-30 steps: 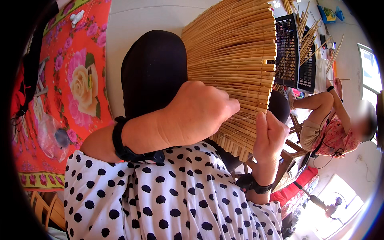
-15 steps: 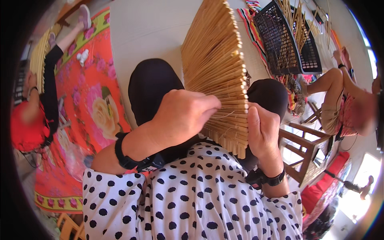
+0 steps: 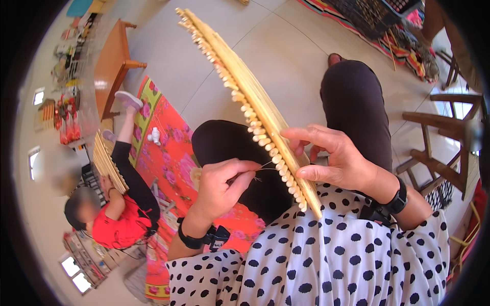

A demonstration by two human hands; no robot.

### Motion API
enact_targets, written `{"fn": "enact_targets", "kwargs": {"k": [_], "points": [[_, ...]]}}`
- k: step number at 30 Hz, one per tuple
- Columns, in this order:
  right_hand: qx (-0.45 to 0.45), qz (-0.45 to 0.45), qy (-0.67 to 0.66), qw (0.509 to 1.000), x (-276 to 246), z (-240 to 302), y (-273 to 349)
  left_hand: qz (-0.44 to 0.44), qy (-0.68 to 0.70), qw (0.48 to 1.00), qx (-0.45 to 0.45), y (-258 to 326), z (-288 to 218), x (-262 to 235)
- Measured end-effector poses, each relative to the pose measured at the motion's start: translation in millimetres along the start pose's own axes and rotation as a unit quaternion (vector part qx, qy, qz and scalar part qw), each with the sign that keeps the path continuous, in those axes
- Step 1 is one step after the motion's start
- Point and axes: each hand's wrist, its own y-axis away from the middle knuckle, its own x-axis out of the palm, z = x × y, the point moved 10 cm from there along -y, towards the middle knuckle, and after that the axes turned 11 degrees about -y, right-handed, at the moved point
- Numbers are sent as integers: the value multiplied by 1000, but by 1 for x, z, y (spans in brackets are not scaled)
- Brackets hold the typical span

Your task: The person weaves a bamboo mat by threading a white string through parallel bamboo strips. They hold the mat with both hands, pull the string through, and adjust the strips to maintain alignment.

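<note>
A long mat of pale yellow stalks (image 3: 259, 104), bound side by side, stands edge-up over my lap, its row of cut round ends facing left. My left hand (image 3: 224, 186) is left of the mat, thumb and forefinger pinched on a thin thread (image 3: 266, 166) that runs to the stalk ends. On the other side, my right hand (image 3: 339, 160) holds the mat near its close end, with thumb and forefinger spread along its face and the other fingers curled, partly hidden behind it.
A co-worker in a red top (image 3: 116, 224) sits at left with a similar stalk mat (image 3: 108, 160), beside a red flowered floor cloth (image 3: 171, 153). A wooden table (image 3: 113, 66) stands beyond. At right are a wooden stool (image 3: 444, 153) and a black plastic crate (image 3: 367, 15) on a striped cloth.
The mat has turned from showing its broad face to nearly edge-on, stalk ends now leftward. My left hand has drawn off its face with the thread. The view has swung left.
</note>
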Motion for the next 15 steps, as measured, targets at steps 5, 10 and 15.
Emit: {"fn": "enact_targets", "kwargs": {"k": [5, 10, 15], "points": [[-10, 33, -128, 991, 5, -16, -2, 6, -18, 999, 30, -6, -2, 5], [-1, 58, -175, 983, 12, -22, -6, -20, -34, 998, 45, -1, 1, -1], [32, 85, -200, 976, 19, -26, -8, -7, -43, 999, 30, 2, 5, -5]]}}
